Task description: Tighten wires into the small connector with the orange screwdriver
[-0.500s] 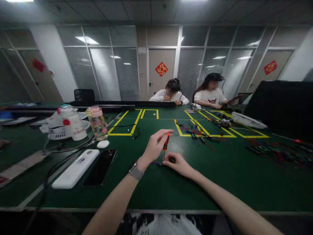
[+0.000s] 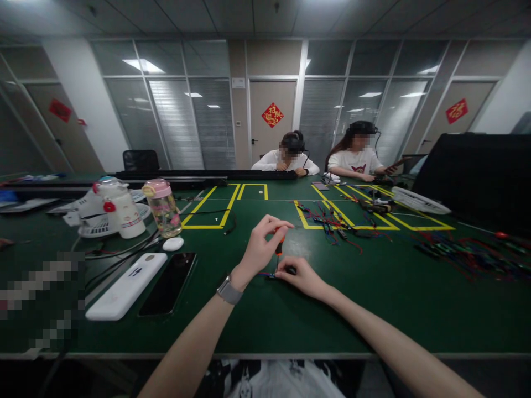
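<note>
My left hand [image 2: 265,241] is closed around the orange and black handle of a screwdriver [image 2: 279,250], which stands nearly upright with its shaft pointing down. Its tip meets a small wired circuit module [image 2: 270,276] lying on the green tabletop. Red and blue wires run off the module's left side. My right hand [image 2: 301,276] rests on the table with thumb and forefinger pinched on the module's right end. A dark spot shows within the curl of the right fingers; I cannot tell what it is.
A phone [image 2: 168,284], a white power bank [image 2: 126,286], an earbud case [image 2: 173,244] and bottles [image 2: 162,207] stand at left. Wired modules [image 2: 329,218] lie inside yellow tape outlines, with another heap [image 2: 464,249] at far right. Two people [image 2: 286,160] sit opposite.
My left fingers have shifted around the screwdriver handle, hiding more of its top. My right hand stays at the module. The whole view has moved slightly.
</note>
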A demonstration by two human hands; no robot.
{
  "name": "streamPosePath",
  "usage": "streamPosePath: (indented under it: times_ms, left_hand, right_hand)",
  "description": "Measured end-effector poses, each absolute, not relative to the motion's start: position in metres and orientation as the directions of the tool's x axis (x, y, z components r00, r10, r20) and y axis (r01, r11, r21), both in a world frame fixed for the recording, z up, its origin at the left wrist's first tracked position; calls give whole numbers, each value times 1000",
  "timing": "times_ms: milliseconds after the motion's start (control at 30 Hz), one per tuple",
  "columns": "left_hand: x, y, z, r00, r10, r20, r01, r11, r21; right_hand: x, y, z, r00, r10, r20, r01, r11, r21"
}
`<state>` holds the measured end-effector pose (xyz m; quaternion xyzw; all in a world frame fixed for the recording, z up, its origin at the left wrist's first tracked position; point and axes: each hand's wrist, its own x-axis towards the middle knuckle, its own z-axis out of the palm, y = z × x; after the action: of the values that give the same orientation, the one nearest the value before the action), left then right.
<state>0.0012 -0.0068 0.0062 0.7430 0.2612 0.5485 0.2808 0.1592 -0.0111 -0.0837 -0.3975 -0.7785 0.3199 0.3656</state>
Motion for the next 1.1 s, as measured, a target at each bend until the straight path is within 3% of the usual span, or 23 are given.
streamPosePath:
  times_ms: [233,367,567,833,1100]
  left_hand:
    - [1,-9,9,376,737,562,-151,-549,822]
    - [0,-8,9,329,733,595,-63,-612,788]
    - [-2,-7,8,228,662,714,158,-749,644]
    - [-3,-7,8,289,700,653,65,-695,716]
    - [-2,-11,9,236,621,747,231,-783,578]
  right_hand:
    - [160,-12,-81,-433,842,320,406,500,-765]
    - [161,-13,-79,-447,834,323,400,509,-762]
    - [161,-11,-82,-453,825,337,390,523,-758]
    - [160,-15,-81,-436,851,292,391,471,-790]
    - [161,-13,-81,-441,845,303,486,509,-711]
